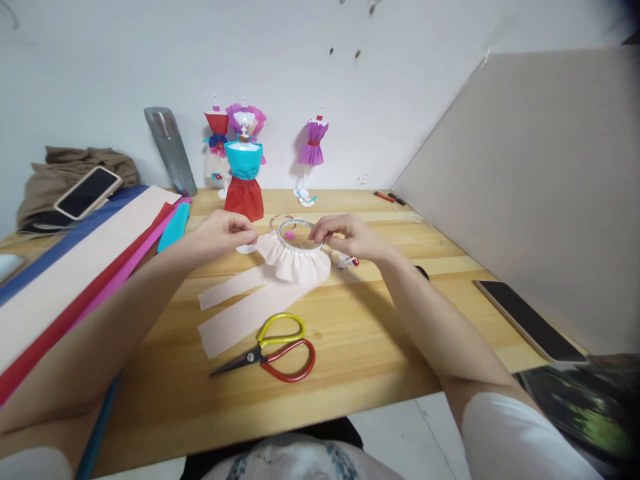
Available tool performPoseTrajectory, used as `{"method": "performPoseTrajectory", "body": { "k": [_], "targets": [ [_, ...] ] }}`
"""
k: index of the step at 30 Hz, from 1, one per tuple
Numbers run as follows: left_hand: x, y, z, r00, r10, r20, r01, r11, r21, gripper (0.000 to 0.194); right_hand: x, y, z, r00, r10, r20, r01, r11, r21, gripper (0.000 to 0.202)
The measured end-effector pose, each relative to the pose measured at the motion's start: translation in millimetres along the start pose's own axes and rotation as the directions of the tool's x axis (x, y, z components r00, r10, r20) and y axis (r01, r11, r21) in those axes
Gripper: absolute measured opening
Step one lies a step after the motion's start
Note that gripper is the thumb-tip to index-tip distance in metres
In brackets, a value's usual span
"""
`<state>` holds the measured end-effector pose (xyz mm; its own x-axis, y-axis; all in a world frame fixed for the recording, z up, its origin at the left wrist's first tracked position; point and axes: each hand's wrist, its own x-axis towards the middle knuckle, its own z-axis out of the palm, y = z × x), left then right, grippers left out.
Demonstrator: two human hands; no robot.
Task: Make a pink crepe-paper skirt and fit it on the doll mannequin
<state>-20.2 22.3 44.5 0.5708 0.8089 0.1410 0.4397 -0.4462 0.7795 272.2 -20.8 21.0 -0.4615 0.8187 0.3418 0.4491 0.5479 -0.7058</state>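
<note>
Between my hands, just above the table, a thin pale ring (281,230) carries a gathered strip of cream fabric (303,265) that hangs in ruffles along its near side. My left hand (220,235) pinches at the left end of that ruffled strip, thumb and forefinger together. The thumb and fingers of my right hand (345,235) close on the ring's right side. Flat cream fabric strips (245,319) lie below the ruffle. In front of them rest scissors (273,352) with one yellow and one red handle loop, blades pointing left.
Small dress forms in coloured fabric, including one in a turquoise top and red skirt (244,177), stand at the back. Long coloured fabric strips (95,260) lie at left, near a bottle (173,150) and a phone (88,192). Another phone (530,320) lies at right by a partition.
</note>
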Motion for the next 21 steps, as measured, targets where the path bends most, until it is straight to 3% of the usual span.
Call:
{"method": "performPoseTrajectory", "body": {
  "k": [5,9,12,17,19,21],
  "targets": [
    [-1,4,-7.2,1.000,-0.002,-0.017,0.004,0.996,0.087,0.023,0,15,-4,0.983,0.125,-0.133,-0.099,0.978,0.186,0.011],
    [-7,15,-13.6,0.997,0.040,-0.067,-0.029,0.988,0.152,0.025,1,22,4,0.985,0.139,-0.101,-0.112,0.964,0.239,0.008],
    [-12,23,-11.6,0.984,0.157,-0.084,-0.140,0.973,0.185,0.026,3,17,13,0.991,0.127,-0.036,-0.115,0.963,0.243,0.010],
    [-14,21,9.8,0.893,0.440,0.097,-0.450,0.882,0.142,0.024,6,-2,27,0.985,0.162,0.055,-0.171,0.940,0.295,0.015],
    [-13,18,17.6,0.877,0.452,0.165,-0.473,0.872,0.124,0.025,8,-10,33,0.979,0.191,0.070,-0.203,0.923,0.326,0.017],
    [-12,15,21.6,0.906,0.384,0.178,-0.405,0.909,0.099,0.025,10,-15,38,0.976,0.210,0.062,-0.218,0.910,0.353,0.017]
  ]
}}
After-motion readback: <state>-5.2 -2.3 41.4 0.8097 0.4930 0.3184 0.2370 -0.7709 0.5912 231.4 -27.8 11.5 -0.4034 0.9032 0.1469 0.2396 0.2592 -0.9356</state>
